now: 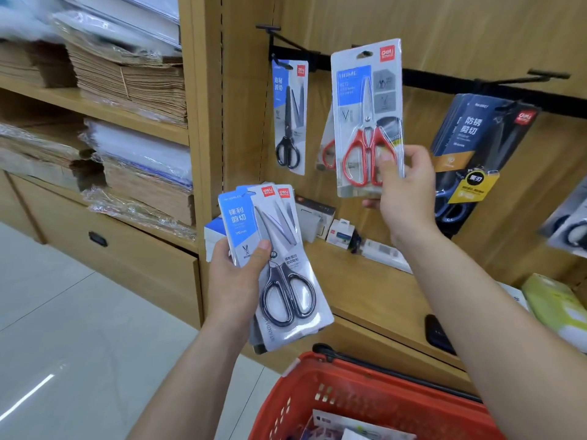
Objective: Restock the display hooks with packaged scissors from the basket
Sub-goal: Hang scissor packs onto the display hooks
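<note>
The right grip (406, 185) pinches the red-handled scissors pack (365, 100) — the left grip (235, 274) clasps a fanned stack (286, 290).

Scene evenly, brightly lit from overhead; shadows soft. Glare streak seen on floor (35, 392) and plastic wrap (139, 211). Edges bent by wide-angle lens; right-edge packs (568, 223) blurred.

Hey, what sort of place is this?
Probably a stationery shop: a blister pack of black-handled scissors hangs on a black wall hook, a red plastic shopping basket stands below, and brown paper stacks fill the wooden shelves.
</note>
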The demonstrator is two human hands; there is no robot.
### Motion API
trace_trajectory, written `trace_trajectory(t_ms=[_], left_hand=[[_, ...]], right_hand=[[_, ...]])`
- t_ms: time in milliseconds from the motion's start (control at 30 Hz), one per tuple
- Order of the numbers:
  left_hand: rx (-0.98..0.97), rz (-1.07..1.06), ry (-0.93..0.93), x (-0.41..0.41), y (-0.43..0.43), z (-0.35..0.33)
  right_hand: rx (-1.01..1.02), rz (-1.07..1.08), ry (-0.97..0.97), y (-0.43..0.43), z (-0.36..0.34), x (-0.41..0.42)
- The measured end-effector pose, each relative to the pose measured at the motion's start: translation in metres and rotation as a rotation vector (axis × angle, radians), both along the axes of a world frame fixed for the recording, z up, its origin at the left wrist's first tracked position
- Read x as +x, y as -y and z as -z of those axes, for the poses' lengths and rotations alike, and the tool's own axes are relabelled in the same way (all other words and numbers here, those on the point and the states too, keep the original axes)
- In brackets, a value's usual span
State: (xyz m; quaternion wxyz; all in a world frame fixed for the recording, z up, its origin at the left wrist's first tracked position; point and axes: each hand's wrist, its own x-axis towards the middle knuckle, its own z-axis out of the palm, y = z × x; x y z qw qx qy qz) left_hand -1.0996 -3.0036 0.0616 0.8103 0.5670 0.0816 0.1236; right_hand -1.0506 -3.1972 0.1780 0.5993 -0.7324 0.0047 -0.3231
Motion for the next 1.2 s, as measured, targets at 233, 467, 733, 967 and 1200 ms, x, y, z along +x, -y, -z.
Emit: trace_trajectory(t_ms=[233, 467, 733, 967, 1200], left_hand=[[0.006, -0.012, -0.002, 0.000, -0.002, -0.001], [0.033, -0.009, 0.007, -0.003, 0.000, -0.003], [0.052, -0.005, 0.006, -0.002, 0.001, -0.002], [0.063, 0.000, 0.001, -0.001, 0.002, 0.000], [0.065, 0.012, 0.000, 0.000, 0.002, 0.002]], right_hand=[[-0.024, 0.035, 0.003, 0.003, 0.026, -0.002], [0.063, 0.024, -0.029, 0.004, 0.002, 0.015], [0.043, 0.050, -0.031, 0.003, 0.010, 0.021], [0.115, 0.058, -0.089, 0.001, 0.002, 0.036], [-0.032, 0.047, -0.458, 0.014, 0.040, 0.024]])
